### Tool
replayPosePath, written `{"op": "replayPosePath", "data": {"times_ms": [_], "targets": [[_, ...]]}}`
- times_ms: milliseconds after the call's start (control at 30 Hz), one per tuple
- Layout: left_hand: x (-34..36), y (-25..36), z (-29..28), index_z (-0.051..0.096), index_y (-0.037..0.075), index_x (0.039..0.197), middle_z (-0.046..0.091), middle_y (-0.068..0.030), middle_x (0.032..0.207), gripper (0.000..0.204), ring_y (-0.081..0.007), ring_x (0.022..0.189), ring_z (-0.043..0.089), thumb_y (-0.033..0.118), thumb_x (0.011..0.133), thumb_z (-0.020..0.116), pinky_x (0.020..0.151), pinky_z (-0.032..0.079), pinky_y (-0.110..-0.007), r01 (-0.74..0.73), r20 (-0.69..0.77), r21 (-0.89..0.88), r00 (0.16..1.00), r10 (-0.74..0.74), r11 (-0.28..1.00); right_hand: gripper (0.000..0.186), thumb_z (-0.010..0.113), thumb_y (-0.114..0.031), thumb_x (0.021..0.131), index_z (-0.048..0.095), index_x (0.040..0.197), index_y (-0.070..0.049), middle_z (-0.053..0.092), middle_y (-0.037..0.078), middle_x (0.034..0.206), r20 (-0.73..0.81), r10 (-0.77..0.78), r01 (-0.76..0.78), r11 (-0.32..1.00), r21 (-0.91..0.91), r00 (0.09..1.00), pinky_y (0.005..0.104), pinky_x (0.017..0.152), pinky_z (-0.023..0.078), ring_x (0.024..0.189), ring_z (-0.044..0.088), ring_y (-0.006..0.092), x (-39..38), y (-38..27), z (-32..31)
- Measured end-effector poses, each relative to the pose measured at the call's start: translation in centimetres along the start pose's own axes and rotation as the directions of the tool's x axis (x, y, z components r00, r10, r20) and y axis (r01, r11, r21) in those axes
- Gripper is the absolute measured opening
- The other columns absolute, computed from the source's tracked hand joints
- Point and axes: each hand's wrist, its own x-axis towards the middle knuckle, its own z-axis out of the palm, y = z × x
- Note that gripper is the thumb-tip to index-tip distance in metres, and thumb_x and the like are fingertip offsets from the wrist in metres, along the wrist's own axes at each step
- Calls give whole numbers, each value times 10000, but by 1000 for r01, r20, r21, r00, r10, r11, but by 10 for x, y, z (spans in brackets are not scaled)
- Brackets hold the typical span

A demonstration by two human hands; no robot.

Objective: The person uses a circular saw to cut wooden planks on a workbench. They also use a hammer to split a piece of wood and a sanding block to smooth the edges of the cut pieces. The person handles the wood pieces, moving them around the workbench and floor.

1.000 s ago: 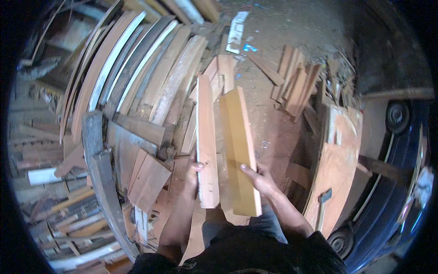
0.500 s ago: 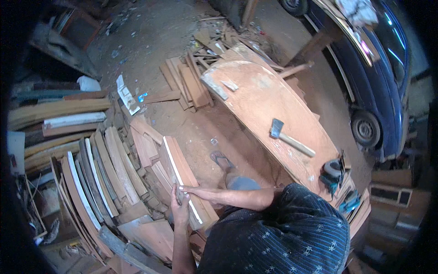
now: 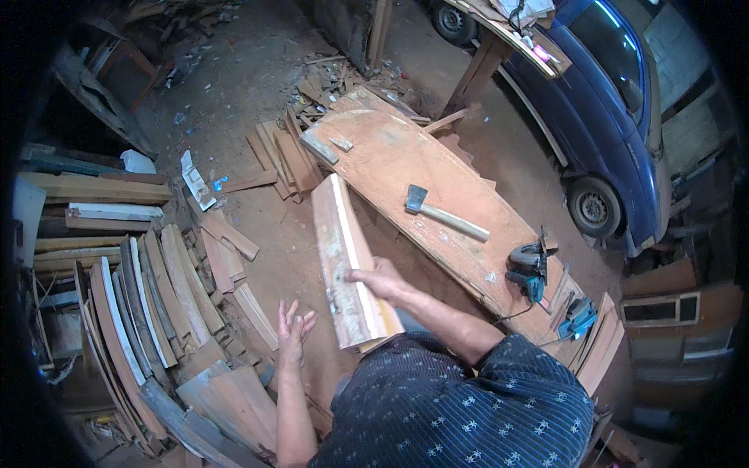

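Over at the left of the frame I see a row of stacked timber (image 3: 168,288) lying on the floor. To the right of it, below the centre, the left hand (image 3: 292,331) is raised with nothing in it, fingers loosely spread, well clear of the wood. Mid-frame are the boards (image 3: 337,242), seemingly pressed together and tilted, one rough face showing; the right hand (image 3: 380,281) alone grips them by the right edge, thumb across the face. I'd judge the step in hand to be plain handling of the boards; the next move calls for a firm right grip, perhaps with the left hand steadying the lower end.

Farther right, an axe (image 3: 441,214) lies on the wooden bench (image 3: 382,160), with a circular saw (image 3: 532,269) and a teal power tool (image 3: 578,318) at its near end. A blue car (image 3: 597,109) fills the upper right. I can read no brand, label or writing anywhere.
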Motion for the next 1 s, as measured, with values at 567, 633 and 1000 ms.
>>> {"op": "replayPosePath", "data": {"times_ms": [567, 633, 1000], "targets": [[-198, -222, -57, 332, 68, 1575, 522, -201, 1459, 904, -275, 1069, 664, 470, 899, 775, 836, 553, -392, 531, -712, -390, 345, -612, 753, 745, 900, -372, 708, 499, 1185, 38, 683, 297, 1012, -24, -503, 103, 225, -969, 864, 512, 848, 545, 987, 675, 457, 282, -172, -258], [-183, -223, -32, 348, 47, 1567, 514, -202, 1470, 938, -282, 1079, 661, 525, 881, 775, 838, 553, -388, 550, -694, -343, 398, -600, 761, 896, 868, -396, 756, 418, 1396, 39, 617, 324, 1234, -51, -453, 4, 121, -993, 890, 503, 942, 531, 1116, 639, 461, 322, -176, -262], [-63, -153, 31, 433, 18, 1524, 510, -227, 1490, 792, -300, 1242, 600, 452, 936, 739, 1031, 496, -391, 498, -625, -85, 648, -435, 863, 954, 730, -559, 851, 359, 1552, -28, 326, 287, 1597, 119, -608, 114, -47, -992, 785, 561, 1186, 319, 1458, 322, 487, 432, -53, -305]]}}
